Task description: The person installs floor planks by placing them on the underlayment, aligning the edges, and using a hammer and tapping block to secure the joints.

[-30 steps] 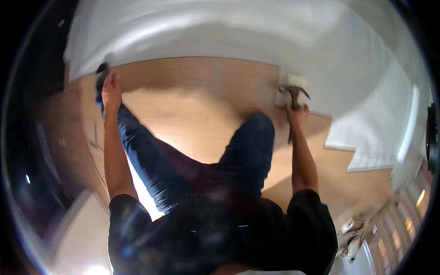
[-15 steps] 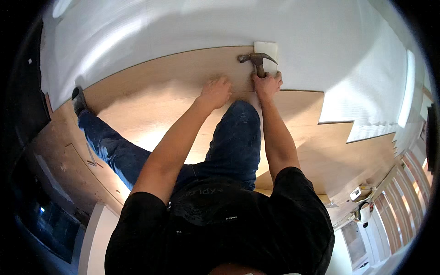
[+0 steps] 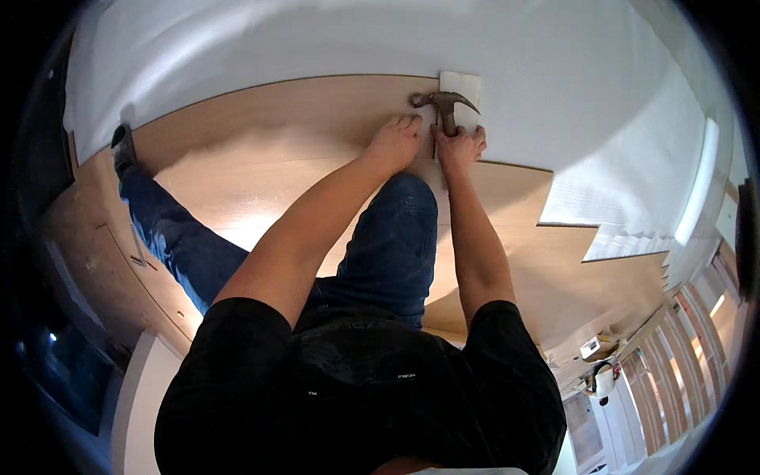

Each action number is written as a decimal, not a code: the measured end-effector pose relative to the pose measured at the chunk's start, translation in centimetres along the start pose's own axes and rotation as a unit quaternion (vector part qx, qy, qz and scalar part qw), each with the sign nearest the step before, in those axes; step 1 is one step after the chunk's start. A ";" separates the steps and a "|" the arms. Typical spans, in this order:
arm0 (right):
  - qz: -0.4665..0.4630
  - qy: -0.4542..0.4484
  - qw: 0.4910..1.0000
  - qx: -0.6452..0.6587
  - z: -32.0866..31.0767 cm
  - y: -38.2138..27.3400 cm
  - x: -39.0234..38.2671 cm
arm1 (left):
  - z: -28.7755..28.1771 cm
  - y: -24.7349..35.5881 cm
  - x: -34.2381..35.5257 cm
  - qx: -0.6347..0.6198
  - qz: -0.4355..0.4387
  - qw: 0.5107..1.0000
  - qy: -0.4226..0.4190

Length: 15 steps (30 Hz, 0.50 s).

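My right hand (image 3: pixel 461 149) is closed round the handle of a claw hammer (image 3: pixel 446 103). The hammer's head points away from me and its claw curves to the right. Under it lies a white rectangular piece (image 3: pixel 469 84), up against the end of a light wood floor plank (image 3: pixel 317 103). A thin dark edge (image 3: pixel 435 141) shows just left of my right hand. Close beside that, my left hand (image 3: pixel 396 142) bears down on the plank near its end with fingers curled in; what they hold, if anything, is hidden.
White underlay sheeting (image 3: pixel 301 36) spreads beyond the planks. Laid planks (image 3: pixel 514 190) end in steps at the right, near a white roll (image 3: pixel 698 186). My bent knee (image 3: pixel 405 206) is close behind my hands. A person (image 3: pixel 605 381) and wooden slats (image 3: pixel 673 380) show at lower right.
My left hand has moved right and slightly forward along the plank, closer to my right hand. The right hand and hammer have stayed almost in place. The view has shifted a little.
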State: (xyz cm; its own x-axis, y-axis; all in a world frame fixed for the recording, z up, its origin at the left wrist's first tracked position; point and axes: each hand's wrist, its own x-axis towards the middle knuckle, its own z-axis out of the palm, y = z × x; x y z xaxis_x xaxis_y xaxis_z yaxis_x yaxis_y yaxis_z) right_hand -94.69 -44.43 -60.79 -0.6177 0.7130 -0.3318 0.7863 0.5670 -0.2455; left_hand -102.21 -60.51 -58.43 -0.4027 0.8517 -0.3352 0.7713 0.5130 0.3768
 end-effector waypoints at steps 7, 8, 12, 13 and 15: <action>-0.042 0.006 0.999 -0.009 0.3 0.4 1.2 | 0.1 -0.1 1.2 0.001 0.018 1.000 -0.017; -0.040 0.002 0.999 -0.008 0.2 0.0 1.3 | 0.4 -0.4 0.9 0.008 0.022 1.000 -0.005; -0.055 0.023 0.998 -0.011 0.9 1.4 1.1 | 0.1 0.0 0.9 -0.005 0.027 1.000 0.003; -0.052 0.022 0.998 -0.003 0.8 1.6 1.1 | -0.4 0.5 1.2 -0.007 0.026 1.000 -0.009; -0.065 -0.001 0.998 0.002 0.2 1.7 1.2 | -0.6 0.8 2.0 -0.017 0.024 0.999 -0.016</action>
State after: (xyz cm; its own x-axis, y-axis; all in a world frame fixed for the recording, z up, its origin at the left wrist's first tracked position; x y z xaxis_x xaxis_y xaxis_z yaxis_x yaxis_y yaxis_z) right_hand -94.07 -42.68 -61.77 -0.7138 0.6329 -0.2999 0.7002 0.6527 -0.2893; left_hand -102.75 -58.33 -58.27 -0.3489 0.8717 -0.3441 0.7719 0.4755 0.4220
